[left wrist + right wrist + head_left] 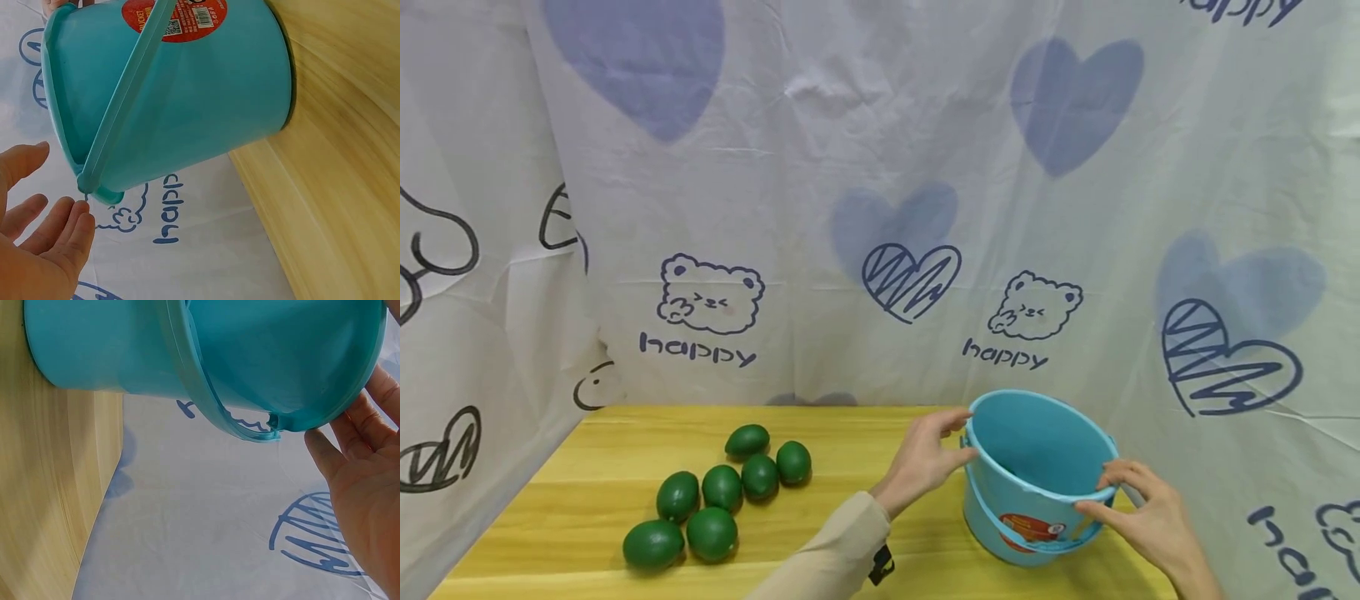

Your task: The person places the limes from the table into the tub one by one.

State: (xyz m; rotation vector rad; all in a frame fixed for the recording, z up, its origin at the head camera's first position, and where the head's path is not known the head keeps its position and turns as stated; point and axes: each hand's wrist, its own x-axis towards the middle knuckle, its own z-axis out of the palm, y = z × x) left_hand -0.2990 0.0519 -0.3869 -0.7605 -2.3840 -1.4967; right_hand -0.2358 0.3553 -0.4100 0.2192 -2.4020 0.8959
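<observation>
A light-blue plastic bucket (992, 512) with a red label stands upright at the table's right side, its handle hanging down the front. My left hand (925, 462) is at the bucket's left rim, with thumb and fingers spread. In the left wrist view, the left fingers (62, 231) are close to the handle joint, not wrapped around it. At the right rim is my right hand (1150, 517); in the right wrist view its fingertips (322, 447) touch or nearly touch the rim. The near wall hides most of the bucket's bottom.
Several dark green avocados (722, 487) lie in a loose group on the left of the yellow wood-grain table (850, 450). White printed cloth (820, 208) hangs behind the table and at its sides. The bucket stands near the right table edge.
</observation>
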